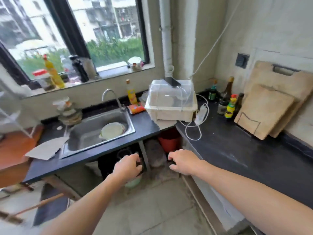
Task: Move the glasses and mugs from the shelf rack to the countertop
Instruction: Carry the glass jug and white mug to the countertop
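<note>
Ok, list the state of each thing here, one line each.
Dish box: lid closed, phone lying on top.
Sink: plates inside.
Cutting boards: leaning on the wall.
Left hand: fingers curled, grip unclear.
Right hand: fingers curled, grip unclear.

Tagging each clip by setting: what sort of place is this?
Most likely a home kitchen: a stainless steel sink with curved tap, leaning pale wooden cutting boards, and sauce bottles on a black countertop.

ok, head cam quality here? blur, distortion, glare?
Head view: soft blur throughout, including the window, left hand and right hand; wide-angle bend curves the countertop edge; flat daylight, no hard glare; dark under the sink.
</note>
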Motion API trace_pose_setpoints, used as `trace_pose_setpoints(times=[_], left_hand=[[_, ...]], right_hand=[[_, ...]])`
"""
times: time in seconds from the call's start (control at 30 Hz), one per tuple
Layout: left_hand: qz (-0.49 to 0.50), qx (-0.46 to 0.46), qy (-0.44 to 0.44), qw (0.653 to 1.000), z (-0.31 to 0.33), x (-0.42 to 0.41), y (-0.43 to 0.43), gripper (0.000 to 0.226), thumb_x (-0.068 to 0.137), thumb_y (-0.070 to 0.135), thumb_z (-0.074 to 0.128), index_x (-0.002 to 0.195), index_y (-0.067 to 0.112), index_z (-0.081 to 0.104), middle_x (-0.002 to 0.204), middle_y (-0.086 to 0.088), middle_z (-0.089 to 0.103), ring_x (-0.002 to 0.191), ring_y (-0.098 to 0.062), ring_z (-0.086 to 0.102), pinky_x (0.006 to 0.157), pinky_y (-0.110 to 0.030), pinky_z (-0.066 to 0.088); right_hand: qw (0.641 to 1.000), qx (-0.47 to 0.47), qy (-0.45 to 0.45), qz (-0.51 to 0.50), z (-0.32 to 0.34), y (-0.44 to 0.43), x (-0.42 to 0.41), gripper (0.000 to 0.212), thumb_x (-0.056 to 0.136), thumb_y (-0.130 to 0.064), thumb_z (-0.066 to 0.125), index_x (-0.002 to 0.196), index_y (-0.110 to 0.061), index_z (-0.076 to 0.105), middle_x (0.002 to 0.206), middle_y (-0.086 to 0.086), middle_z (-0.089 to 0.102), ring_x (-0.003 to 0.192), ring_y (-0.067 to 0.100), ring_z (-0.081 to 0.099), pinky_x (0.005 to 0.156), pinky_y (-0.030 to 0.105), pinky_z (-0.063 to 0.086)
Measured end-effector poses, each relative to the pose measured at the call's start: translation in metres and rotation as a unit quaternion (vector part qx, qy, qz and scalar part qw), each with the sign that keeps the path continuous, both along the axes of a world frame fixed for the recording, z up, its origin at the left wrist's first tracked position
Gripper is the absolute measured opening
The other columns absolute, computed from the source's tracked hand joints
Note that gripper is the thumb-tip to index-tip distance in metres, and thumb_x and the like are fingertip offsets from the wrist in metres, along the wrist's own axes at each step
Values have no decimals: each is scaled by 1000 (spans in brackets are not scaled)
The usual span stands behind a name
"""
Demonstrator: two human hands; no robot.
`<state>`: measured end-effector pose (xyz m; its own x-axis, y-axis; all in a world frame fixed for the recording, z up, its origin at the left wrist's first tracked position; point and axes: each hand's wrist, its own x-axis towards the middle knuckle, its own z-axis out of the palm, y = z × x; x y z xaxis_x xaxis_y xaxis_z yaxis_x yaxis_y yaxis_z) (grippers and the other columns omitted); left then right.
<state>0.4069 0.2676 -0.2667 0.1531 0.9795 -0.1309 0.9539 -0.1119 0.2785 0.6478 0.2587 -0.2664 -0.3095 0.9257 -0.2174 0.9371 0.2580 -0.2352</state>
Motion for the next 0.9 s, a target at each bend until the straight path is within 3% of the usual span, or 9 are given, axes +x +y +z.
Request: trace_pose_setpoints(times=[0.23,0.4,0.6,0.7,0.8,0.9], left_hand=[[156,6,4,988,10,-165,-5,23,83,40,57,100,26,57,101,-1,67,93,-24,62,68,-32,45],[265,-5,12,964,25,-266,5,19,85,37,57,98,23,59,98,0,69,90,-21,64,76,-36,54],[408,34,-16,912,45,-368,11,14,87,35,56,96,25,56,91,3,64,80,-16,58,61,-30,43],[474,31,-42,879,45,-407,-5,16,85,35,57,96,25,60,90,1,66,81,-20,63,69,-35,54],[511,22,-44,858,43,-454,-17,21,83,37,57,101,26,60,96,0,67,86,-23,64,75,-35,55],[534,16,-49,844,39,-509,-19,15,84,37,56,96,28,58,93,2,64,84,-19,62,72,-32,53]], right_hand=[[980,48,15,190,18,81,-181,37,88,-40,56,122,-24,60,114,4,69,105,29,64,83,37,49],[957,50,34,283,23,144,-304,39,91,-39,55,125,-21,59,120,6,66,112,28,60,89,37,48],[923,73,58,373,43,200,-450,37,90,-36,57,123,-21,61,121,8,67,108,30,63,86,37,48],[909,74,65,405,50,208,-514,33,89,-36,60,117,-19,65,117,6,68,105,28,63,88,39,52],[887,92,71,447,53,212,-576,32,88,-38,59,114,-20,66,114,5,68,106,26,62,90,39,51],[876,91,81,467,56,218,-633,29,87,-43,56,109,-25,63,107,2,69,96,24,65,82,36,53]])
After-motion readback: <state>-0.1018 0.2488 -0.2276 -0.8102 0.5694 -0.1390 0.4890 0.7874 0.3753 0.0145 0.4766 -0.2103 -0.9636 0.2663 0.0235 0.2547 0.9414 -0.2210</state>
